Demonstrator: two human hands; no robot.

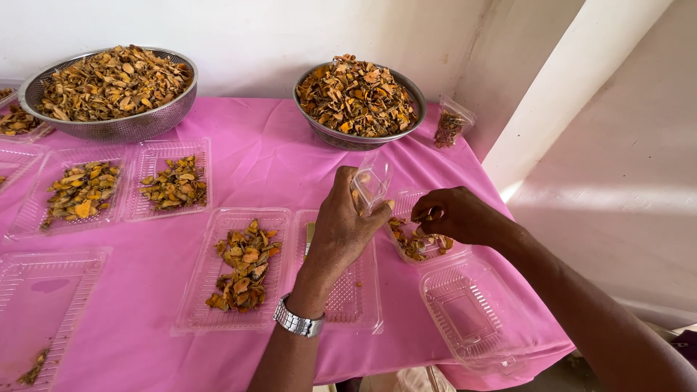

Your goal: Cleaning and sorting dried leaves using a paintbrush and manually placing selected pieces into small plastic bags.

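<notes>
Small clear plastic pouch (372, 181) is held upright by the closed fingers of the left hand (341, 225) near the pink-clothed table (268, 156)'s right edge, dried orange-yellow root pieces (415, 243) are pinched by the right hand (454, 215) just beside it, with a white wall (254, 36) close behind.

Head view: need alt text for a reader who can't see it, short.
Over a pink tablecloth, a person's left hand holds up a small clear plastic pouch while the right hand pinches dried orange-yellow chips from a clear plastic tray. Two metal bowls of chips stand behind.
</notes>
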